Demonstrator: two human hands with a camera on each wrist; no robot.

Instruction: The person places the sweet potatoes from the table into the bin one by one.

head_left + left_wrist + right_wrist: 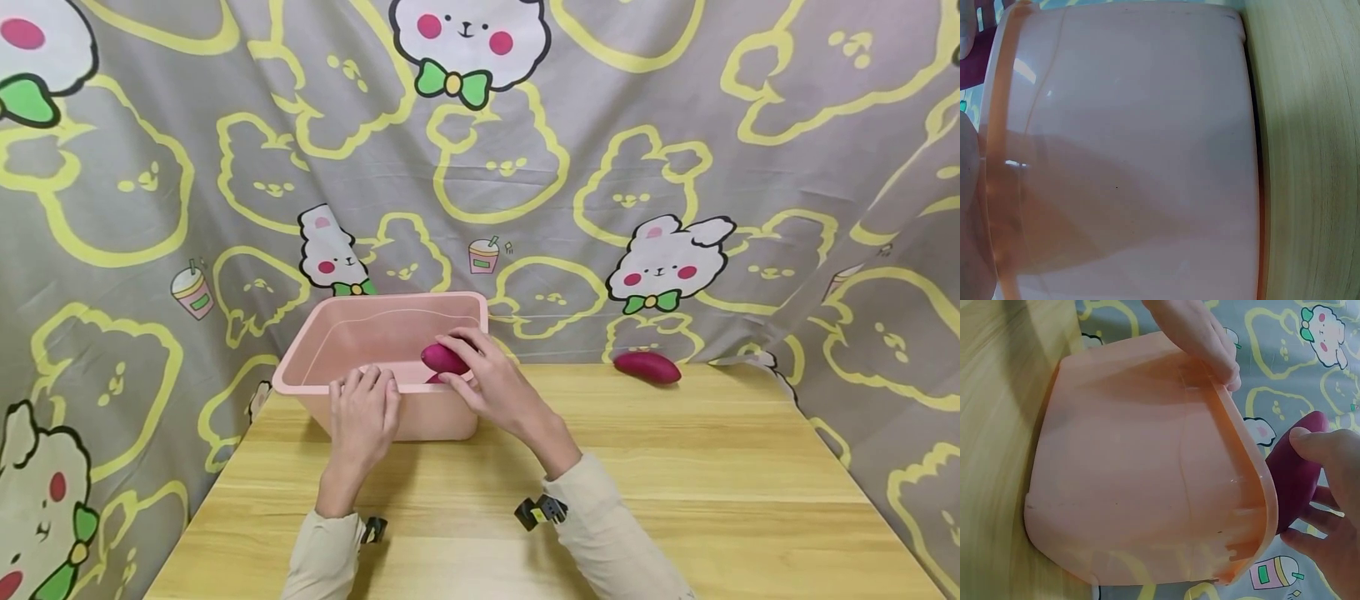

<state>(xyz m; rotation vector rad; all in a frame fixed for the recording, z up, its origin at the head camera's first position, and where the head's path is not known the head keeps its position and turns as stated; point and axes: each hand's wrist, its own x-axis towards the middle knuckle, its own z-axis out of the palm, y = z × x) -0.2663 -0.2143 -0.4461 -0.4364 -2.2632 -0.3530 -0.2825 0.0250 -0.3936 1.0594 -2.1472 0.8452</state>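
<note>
A pink plastic bin stands upright toward the back left of the table. My left hand grips its near rim, fingers hooked over the edge. Over the bin's right end, my right hand holds a purple sweet potato between thumb and fingers. In the right wrist view the sweet potato stands just past the rim, thumb on one side and fingers on the other. Below it, a bit of another purple thing shows inside the bin, mostly hidden by the rim and hand.
A second purple sweet potato lies at the table's back edge, right of the bin. The wooden table runs back to a grey patterned curtain, which also hangs along both sides.
</note>
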